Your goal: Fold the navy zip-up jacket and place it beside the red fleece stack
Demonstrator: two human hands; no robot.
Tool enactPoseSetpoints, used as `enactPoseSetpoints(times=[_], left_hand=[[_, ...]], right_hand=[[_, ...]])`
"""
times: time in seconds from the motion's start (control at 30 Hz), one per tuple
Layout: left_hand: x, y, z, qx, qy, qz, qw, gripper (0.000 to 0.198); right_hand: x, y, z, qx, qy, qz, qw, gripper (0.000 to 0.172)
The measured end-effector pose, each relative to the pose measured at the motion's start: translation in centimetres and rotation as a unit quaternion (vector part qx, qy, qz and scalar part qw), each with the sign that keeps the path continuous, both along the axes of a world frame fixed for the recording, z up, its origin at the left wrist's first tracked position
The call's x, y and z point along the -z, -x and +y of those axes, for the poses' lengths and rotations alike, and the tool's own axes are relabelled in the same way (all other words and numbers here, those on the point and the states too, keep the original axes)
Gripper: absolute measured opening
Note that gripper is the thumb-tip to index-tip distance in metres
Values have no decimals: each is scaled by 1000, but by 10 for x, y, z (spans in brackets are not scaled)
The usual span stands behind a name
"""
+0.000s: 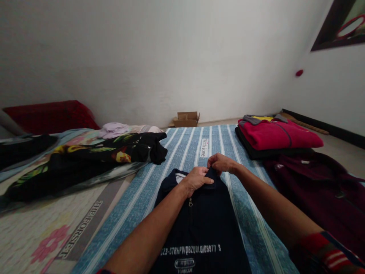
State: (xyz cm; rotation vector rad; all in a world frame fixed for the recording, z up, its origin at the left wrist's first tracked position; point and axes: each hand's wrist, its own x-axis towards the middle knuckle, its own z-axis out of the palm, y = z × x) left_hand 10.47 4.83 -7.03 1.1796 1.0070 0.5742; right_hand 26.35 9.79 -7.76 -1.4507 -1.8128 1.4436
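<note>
A dark navy zip-neck shirt (pixel 205 220) lies folded narrow on the blue striped bedspread, its white lettering near me and its collar at the far end. My left hand (pixel 198 179) is closed on the right half of the collar, thumb on top. Just beyond it, my right hand (pixel 221 163) pinches the same collar at its outer tip. The metal zipper pull (pixel 190 202) hangs below my left wrist. Part of the collar is hidden under my fingers.
On the right stand a folded pink fleece (pixel 279 133) and a maroon garment (pixel 316 190). A black patterned garment (pixel 94 160) spreads across the left. The blue striped bedspread (pixel 134 205) runs back toward a cardboard box (pixel 186 120) by the wall.
</note>
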Motion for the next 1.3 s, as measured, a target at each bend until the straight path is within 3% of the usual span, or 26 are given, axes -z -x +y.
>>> enactPoseSetpoints(times=[0.13, 0.3, 0.43, 0.87, 1.03, 1.3], left_hand=[[2, 1, -1, -12, -1, -30, 999, 30], [0, 5, -4, -7, -25, -66, 997, 25], [-2, 10, -6, 0, -23, -74, 997, 19], [-6, 30, -15, 48, -63, -44, 996, 32], [-8, 38, -17, 59, -69, -32, 995, 31], [-11, 53, -18, 170, -17, -8, 985, 22]], right_hand=[[9, -15, -32, 74, 21, 56, 995, 22], [20, -34, -70, 63, 61, 152, 984, 21], [24, -35, -85, 59, 56, 182, 980, 26], [17, -33, -88, -66, 51, 255, 963, 34], [14, -33, -89, -83, 64, 270, 957, 34], [21, -36, -89, -72, 52, 305, 948, 40]])
